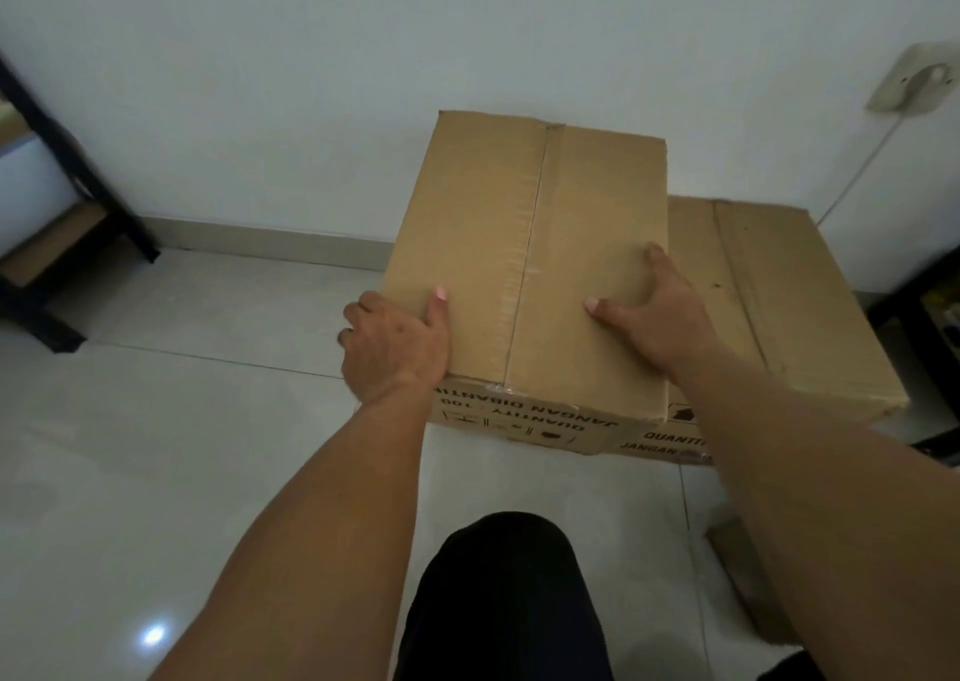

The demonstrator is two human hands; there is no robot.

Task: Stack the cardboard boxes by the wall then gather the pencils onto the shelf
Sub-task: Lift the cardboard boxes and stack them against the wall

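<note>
**Spotter:** Your left hand [395,347] grips the near-left corner of the upper cardboard box [524,243], thumb on the lid and fingers curled down the left side. Your right hand [654,311] lies flat on the lid near its right edge, thumb spread wide.

**Operator:** And where does the box sit?

**Spotter:** It is over the lower cardboard box [779,306] but offset to the left, so only its right part overlaps (I cannot tell whether it rests there fully or you carry some of the weight). Its long axis runs from you toward the wall [311,82], as the lower one's does.

**Operator:** So which way next?

**Spotter:** Rightward, I judge. The lower box lies to the right of both hands, and your left hand is on the side to push from.
</note>
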